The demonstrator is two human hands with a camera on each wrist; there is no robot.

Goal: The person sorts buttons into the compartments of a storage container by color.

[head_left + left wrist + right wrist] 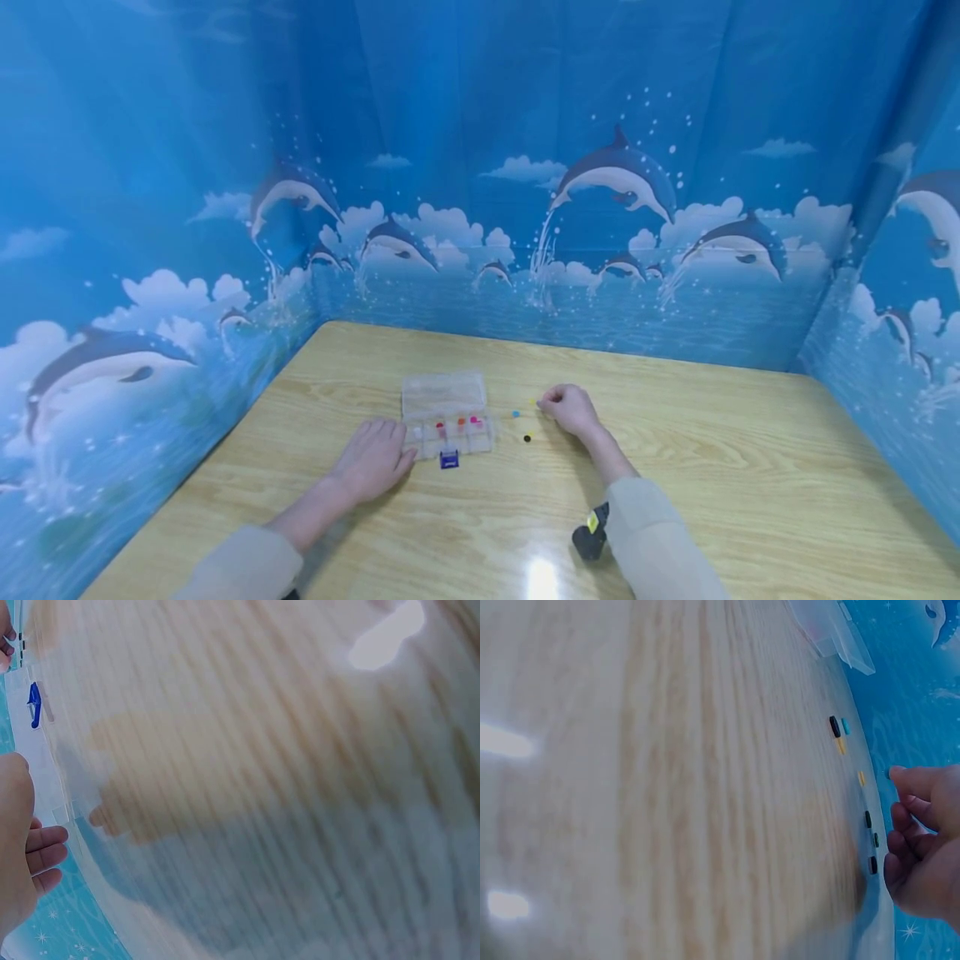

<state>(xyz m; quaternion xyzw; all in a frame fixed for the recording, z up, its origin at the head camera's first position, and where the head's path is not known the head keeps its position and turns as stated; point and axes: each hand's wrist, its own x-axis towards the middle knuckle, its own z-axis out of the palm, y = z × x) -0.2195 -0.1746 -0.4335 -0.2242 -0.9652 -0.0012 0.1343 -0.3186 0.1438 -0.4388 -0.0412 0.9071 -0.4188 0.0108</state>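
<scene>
A clear plastic compartment box [444, 450] lies on the table with its lid [442, 394] folded back. Small red, orange and pink pieces sit in its compartments, and a blue latch-like part [449, 459] is at its front. My left hand [375, 458] rests at the box's left side, fingers relaxed. To the right of the box, my right hand [570, 410] pinches a tiny dark button-like piece [890, 772] between thumb and index finger. A blue piece [515, 414] and a black piece [527, 438] lie between box and right hand, beside small yellow ones.
Several more small dark pieces [873, 865] lie beneath the right hand in the right wrist view. The wood-grain table [750, 467] meets blue dolphin-printed curtains [480, 167] at the back and sides. A black strapped device [591, 533] is on the right wrist.
</scene>
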